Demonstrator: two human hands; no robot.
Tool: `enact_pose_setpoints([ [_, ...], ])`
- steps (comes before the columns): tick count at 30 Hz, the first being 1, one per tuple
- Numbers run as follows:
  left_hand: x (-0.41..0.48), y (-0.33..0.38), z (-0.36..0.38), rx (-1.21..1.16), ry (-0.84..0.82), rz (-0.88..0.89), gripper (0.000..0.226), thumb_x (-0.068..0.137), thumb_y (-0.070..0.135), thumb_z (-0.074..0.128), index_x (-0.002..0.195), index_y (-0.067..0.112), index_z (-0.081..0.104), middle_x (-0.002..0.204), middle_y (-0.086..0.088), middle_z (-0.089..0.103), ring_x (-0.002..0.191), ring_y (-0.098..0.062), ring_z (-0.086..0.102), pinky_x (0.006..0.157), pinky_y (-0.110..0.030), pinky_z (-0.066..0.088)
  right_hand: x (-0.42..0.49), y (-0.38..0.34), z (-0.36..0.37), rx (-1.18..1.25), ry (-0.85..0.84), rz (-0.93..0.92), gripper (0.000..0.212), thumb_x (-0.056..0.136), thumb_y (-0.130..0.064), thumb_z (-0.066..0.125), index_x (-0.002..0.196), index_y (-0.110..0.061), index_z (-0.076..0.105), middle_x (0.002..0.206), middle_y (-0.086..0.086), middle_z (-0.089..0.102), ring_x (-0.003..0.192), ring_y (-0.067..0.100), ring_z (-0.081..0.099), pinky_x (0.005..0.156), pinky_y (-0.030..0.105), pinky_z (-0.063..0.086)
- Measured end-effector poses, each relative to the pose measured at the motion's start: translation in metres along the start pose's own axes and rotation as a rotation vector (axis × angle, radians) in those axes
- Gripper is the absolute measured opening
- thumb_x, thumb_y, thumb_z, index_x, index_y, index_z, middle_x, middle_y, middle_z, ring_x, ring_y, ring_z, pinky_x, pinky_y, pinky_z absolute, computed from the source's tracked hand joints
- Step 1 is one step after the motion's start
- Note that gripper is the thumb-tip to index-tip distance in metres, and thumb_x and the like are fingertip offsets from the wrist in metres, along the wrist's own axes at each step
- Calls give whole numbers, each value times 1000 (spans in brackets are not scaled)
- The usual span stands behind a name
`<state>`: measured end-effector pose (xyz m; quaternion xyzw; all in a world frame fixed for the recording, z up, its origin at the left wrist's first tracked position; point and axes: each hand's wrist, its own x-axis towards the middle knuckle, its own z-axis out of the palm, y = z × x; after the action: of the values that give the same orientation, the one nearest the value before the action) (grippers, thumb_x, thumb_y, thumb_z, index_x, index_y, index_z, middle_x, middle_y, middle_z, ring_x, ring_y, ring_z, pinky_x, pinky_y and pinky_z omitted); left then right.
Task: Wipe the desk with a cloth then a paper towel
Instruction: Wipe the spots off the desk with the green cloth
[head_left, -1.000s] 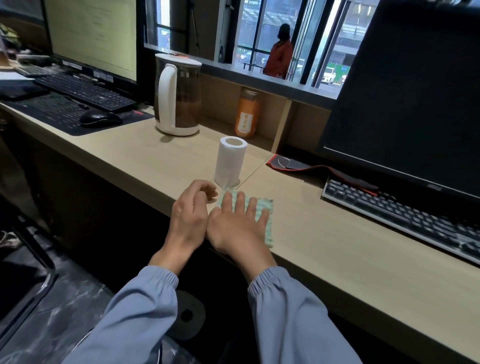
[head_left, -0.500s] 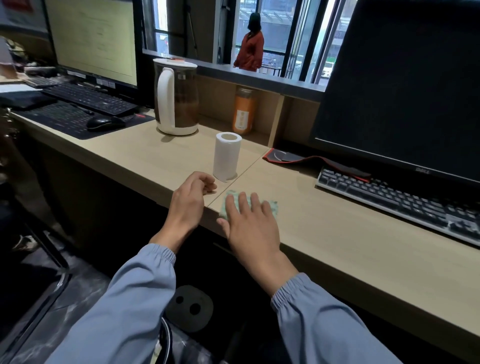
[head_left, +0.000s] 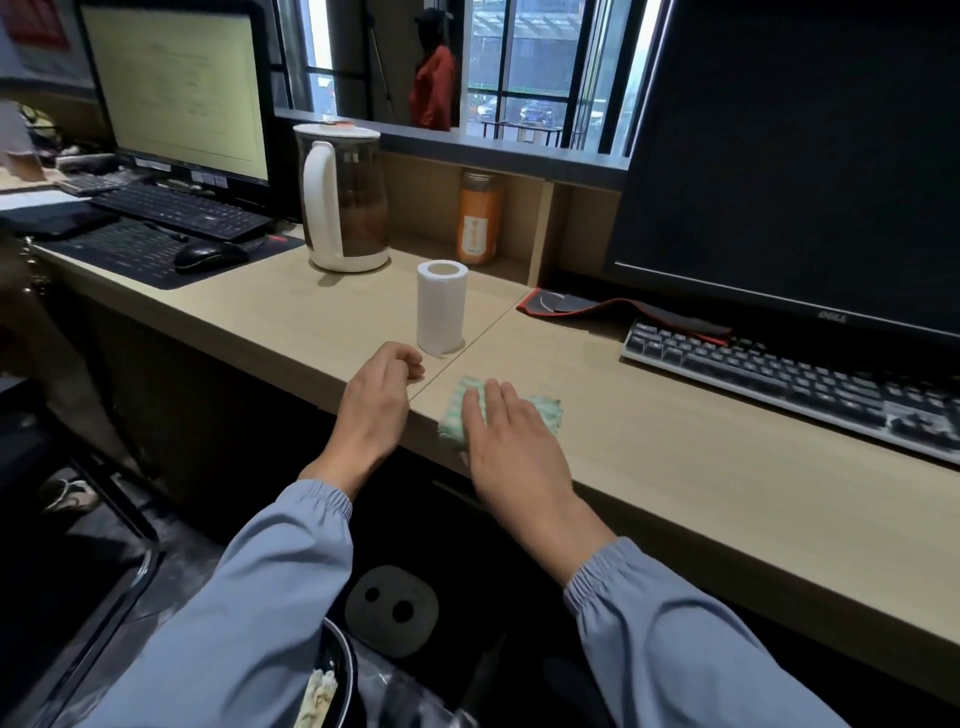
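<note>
Working from head view only. Pressing right hand (head_left: 511, 441) flat onto cloth (head_left: 545, 410), fingers straight and together, palm down, gripping nothing, just pinning it to desk (head_left: 701, 467). Placing cloth at front edge of desk, just right of panel seam (head_left: 493, 326), near paper towel roll (head_left: 441, 306) and at 5 o'clock from it. Parking left hand (head_left: 376, 400) at 9 o'clock of cloth, fingers loosely curled, holding nothing, fingertips just short of roll base; not telling whether touching desk or hovering.

Judging step: cloth wipe in hand, paper pass not yet started, roll upright and untouched.

Flagging risks:
- Sweeping toward 11 o'clock and clipping roll; tall and light-looking, so likely tipping or rolling off front edge.
- Dragging toward 6 o'clock and pulling cloth off the lip; near-left corner sitting right at it, possibly overhanging.
- Pushing with flat palm only, no pinch, so risking bunching or cloth sliding out on a fast stroke.
- Overrunning toward 2 o'clock and hitting keyboard (head_left: 779, 374) or snagging red-edged mat (head_left: 571, 304).

Reading orientation: mostly hiding under hand, so guessing. Showing green-and-white corners at 11 and 3 o'clock of hand. Long axis looking like roughly 9-to-3, along front edge, lying flat. Fingers pointing about 11 o'clock, across that axis.
</note>
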<state>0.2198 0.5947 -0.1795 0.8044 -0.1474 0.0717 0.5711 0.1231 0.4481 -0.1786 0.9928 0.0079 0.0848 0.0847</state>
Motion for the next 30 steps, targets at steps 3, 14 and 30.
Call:
enact_pose_setpoints([
  [3, -9, 0, 2, 59, -17, 59, 33, 95, 26, 35, 108, 22, 64, 107, 5, 70, 108, -11, 66, 97, -41, 52, -24, 6, -1, -54, -3, 36, 59, 104, -11, 23, 158, 3, 3, 163, 35, 8, 153, 47, 9, 124, 51, 15],
  [14, -48, -19, -4, 209, 115, 190, 45, 89, -5, 49, 128, 10, 63, 126, -2, 66, 120, -18, 59, 105, -21, 39, 19, -27, 11, -100, 143, 10, 54, 102, -11, 18, 151, 9, 19, 158, 38, 23, 145, 56, 25, 116, 59, 27],
  [30, -88, 20, 60, 316, 36, 537, 29, 88, 6, 54, 113, 10, 67, 109, 1, 66, 102, -20, 61, 96, -45, 51, -97, 66, 15, -141, 179, 109, 60, 94, -11, 19, 149, 5, 36, 153, 32, 40, 143, 47, 39, 116, 52, 36],
])
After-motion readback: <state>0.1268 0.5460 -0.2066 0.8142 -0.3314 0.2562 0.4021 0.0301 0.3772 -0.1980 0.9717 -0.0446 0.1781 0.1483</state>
